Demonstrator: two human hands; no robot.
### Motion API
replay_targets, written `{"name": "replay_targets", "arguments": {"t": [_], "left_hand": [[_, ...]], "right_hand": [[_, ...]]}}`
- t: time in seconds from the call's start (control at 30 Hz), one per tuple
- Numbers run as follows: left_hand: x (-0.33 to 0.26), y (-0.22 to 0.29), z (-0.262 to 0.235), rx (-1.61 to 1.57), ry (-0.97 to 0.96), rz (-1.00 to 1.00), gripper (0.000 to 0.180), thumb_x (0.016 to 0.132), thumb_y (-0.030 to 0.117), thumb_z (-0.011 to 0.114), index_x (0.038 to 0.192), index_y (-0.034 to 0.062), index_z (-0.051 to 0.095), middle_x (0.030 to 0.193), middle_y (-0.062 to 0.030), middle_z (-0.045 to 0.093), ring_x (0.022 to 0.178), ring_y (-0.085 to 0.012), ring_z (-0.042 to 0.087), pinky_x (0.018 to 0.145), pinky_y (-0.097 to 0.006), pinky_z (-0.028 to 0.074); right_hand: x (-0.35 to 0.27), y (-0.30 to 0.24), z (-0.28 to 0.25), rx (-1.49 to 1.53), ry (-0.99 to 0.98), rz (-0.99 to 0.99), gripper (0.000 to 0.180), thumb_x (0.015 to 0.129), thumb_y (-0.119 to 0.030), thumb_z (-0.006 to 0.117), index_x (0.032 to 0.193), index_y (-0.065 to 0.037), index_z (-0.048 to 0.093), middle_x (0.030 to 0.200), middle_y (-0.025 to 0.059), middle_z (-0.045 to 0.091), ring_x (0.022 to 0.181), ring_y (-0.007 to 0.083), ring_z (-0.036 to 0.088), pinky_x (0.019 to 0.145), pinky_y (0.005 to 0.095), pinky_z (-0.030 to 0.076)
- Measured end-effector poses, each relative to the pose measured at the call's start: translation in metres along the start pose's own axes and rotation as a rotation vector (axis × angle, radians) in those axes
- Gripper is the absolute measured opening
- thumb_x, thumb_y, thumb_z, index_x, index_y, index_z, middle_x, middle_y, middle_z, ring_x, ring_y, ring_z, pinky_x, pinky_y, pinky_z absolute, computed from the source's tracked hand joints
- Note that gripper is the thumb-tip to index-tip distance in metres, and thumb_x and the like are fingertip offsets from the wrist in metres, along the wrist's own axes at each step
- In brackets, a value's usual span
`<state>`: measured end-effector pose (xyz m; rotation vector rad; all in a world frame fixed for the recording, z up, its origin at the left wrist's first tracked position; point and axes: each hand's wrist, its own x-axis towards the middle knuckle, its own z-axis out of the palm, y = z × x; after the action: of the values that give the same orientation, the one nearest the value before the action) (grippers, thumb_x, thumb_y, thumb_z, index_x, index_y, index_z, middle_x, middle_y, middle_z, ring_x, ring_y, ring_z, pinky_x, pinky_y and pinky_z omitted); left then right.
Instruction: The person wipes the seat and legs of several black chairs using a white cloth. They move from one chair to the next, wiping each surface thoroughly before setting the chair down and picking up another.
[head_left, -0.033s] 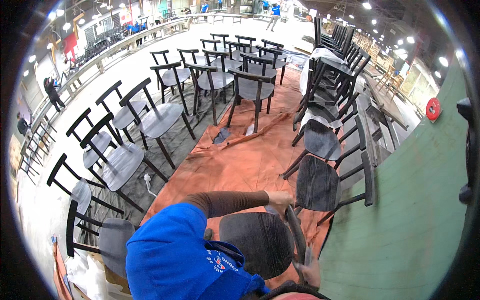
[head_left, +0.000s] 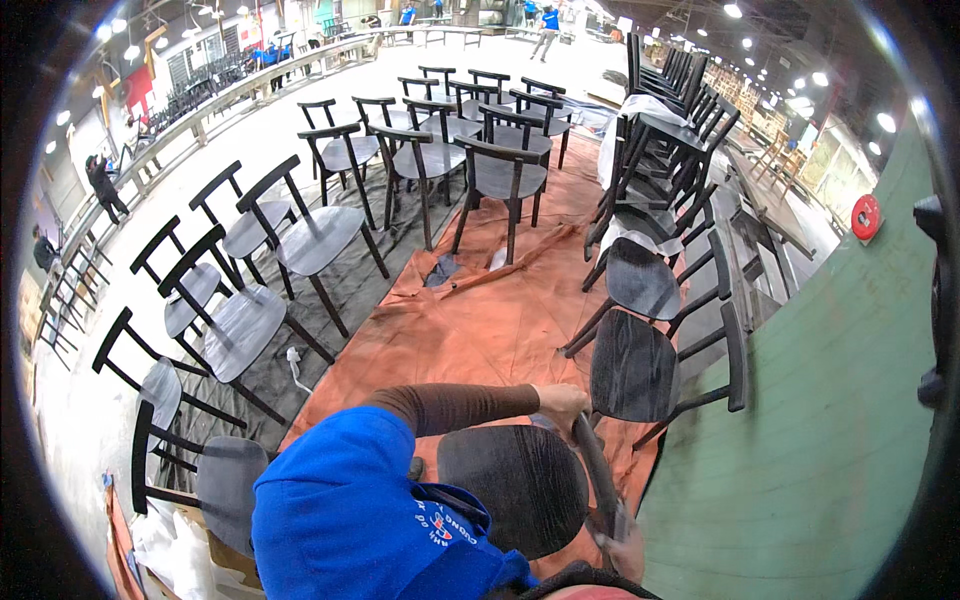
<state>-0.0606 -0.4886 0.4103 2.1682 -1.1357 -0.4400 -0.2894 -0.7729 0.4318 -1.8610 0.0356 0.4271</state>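
Note:
Directly in front of me stands a black wooden chair, its rounded seat (head_left: 515, 490) toward my body and its curved backrest (head_left: 598, 470) to the right. My left hand (head_left: 562, 402) is closed around the far end of that backrest, the brown-sleeved arm reaching across above the seat. At the near end, my right hand (head_left: 625, 550) presses against the backrest with its fingers closed. A blurred greyish patch shows by those fingers; whether it is a separate thing I cannot make out.
Close on the right stands another black chair (head_left: 635, 368), with stacked chairs (head_left: 670, 130) beyond. Rows of black chairs (head_left: 320, 240) line the left. An orange sheet (head_left: 450, 335) covers the floor between them. A green surface (head_left: 800, 420) lies at right; a white bag (head_left: 170, 545) sits lower left.
My right hand has shifted slightly along the near end of the backrest, and its fingers sit lower. My left hand keeps its hold; the chair has hardly moved.

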Motion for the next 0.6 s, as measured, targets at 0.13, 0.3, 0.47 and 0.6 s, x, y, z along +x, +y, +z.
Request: {"name": "replay_targets", "arguments": {"t": [0.13,0.3,0.47,0.6], "left_hand": [[0.018,0.037,0.009,0.184,0.018,-0.027,0.051,0.06,0.047,0.086,0.078,0.0017,0.07,0.073,-0.0132,0.068,0.071,-0.03,0.068,0.064,-0.042,0.053],[0.022,0.065,0.016,0.045,-0.05,0.165,0.056,0.07,0.054,0.08,0.08,-0.0005,0.069,0.07,-0.0126,0.067,0.065,-0.0267,0.067,0.058,-0.041,0.05],[-0.001,0.093,0.025,-0.357,-0.283,0.058,0.051,0.082,0.045,0.073,0.109,0.0023,0.069,0.096,-0.0173,0.072,0.088,-0.0295,0.07,0.073,-0.04,0.053],[-0.03,0.109,0.025,-0.262,-0.233,-0.038,0.059,0.077,0.046,0.077,0.113,0.0007,0.067,0.1,-0.0188,0.071,0.092,-0.0317,0.069,0.078,-0.04,0.053]], "right_hand": [[-0.063,0.036,-0.049,0.242,0.256,0.086,0.075,0.072,-0.011,0.07,0.142,-0.011,0.044,0.127,0.0201,0.059,0.113,0.0348,0.059,0.091,0.0433,0.047],[-0.079,0.06,-0.053,0.461,0.62,-0.005,0.073,0.074,-0.013,0.069,0.142,-0.012,0.043,0.126,0.0193,0.059,0.11,0.0337,0.059,0.089,0.0439,0.048],[-0.055,0.071,-0.026,0.683,0.769,-0.151,0.072,0.076,-0.015,0.068,0.143,-0.013,0.043,0.126,0.0184,0.059,0.107,0.0325,0.06,0.086,0.0444,0.049],[-0.034,0.071,-0.007,0.814,0.818,-0.264,0.07,0.078,-0.017,0.068,0.143,-0.013,0.042,0.125,0.0177,0.059,0.105,0.0316,0.06,0.083,0.0448,0.049]]}}
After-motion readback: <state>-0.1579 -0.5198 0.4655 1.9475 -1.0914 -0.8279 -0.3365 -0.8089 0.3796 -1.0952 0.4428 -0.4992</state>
